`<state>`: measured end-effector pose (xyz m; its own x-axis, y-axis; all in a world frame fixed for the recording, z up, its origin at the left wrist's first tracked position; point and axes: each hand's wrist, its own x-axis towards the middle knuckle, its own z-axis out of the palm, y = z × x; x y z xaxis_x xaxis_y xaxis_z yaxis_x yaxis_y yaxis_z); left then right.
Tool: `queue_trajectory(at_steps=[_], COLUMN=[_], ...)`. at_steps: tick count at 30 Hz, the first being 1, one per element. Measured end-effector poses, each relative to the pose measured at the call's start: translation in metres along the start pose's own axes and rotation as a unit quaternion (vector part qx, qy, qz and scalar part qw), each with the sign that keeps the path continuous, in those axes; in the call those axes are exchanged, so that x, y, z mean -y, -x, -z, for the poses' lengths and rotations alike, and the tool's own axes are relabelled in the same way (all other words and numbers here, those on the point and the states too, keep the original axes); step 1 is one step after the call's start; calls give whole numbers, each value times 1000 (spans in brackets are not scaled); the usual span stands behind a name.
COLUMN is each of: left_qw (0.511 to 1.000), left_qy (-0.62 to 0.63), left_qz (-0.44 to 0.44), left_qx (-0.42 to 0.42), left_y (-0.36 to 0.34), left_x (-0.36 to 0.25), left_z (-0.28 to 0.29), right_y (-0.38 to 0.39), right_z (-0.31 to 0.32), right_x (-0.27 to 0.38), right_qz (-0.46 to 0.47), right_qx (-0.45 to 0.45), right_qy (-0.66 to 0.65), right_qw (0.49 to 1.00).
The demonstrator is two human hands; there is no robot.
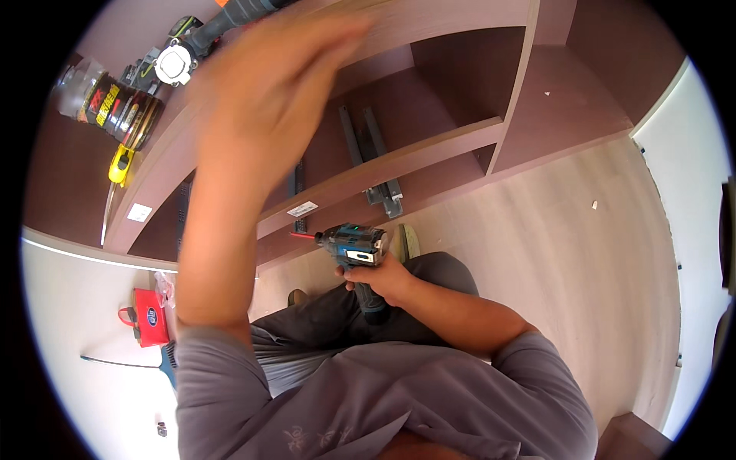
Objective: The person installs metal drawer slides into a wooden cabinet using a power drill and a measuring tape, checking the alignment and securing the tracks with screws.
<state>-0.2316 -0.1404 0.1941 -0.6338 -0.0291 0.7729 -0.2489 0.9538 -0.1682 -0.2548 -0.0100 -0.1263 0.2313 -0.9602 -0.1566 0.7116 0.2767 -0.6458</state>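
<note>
My right hand [381, 276] grips a teal and black cordless driver [354, 247] with a red bit pointing left, held over my lap. My left hand [272, 92] is raised high across the front edge of the brown shelving [399, 19], smeared by motion; whether it holds anything is unclear. Beyond it, upper left, lie a grey tool with a white round part [175, 65], a dark bottle with a yellow label [115, 107] and a yellow tape measure [120, 165]. Grey metal rails [360, 138] stand in the middle compartment, partly behind the shelf board.
A red bag [149, 314] and a long-handled dark tool [115, 362] are at the lower left. The wooden floor [575, 268] spreads to the right, bordered by a white wall [694, 176]. A brown board [629, 445] is at the lower right corner.
</note>
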Motion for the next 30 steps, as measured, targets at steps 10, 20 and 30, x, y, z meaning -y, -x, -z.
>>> queue_trajectory(at_steps=[10,20,30], left_qw=[576,370,472], left_qy=[354,569,463], left_qz=[730,710,748], left_qx=[-100,-189,-57], left_y=[384,443,442], left_x=[-56,-89,-79], left_z=[81,97,98], right_y=[13,5,-6], right_z=[-16,-28,-32], right_x=[11,-18,-19], right_qz=[-120,-189,-215], right_qx=[85,119,114], right_qy=[20,124,167], right_qw=[989,967,955])
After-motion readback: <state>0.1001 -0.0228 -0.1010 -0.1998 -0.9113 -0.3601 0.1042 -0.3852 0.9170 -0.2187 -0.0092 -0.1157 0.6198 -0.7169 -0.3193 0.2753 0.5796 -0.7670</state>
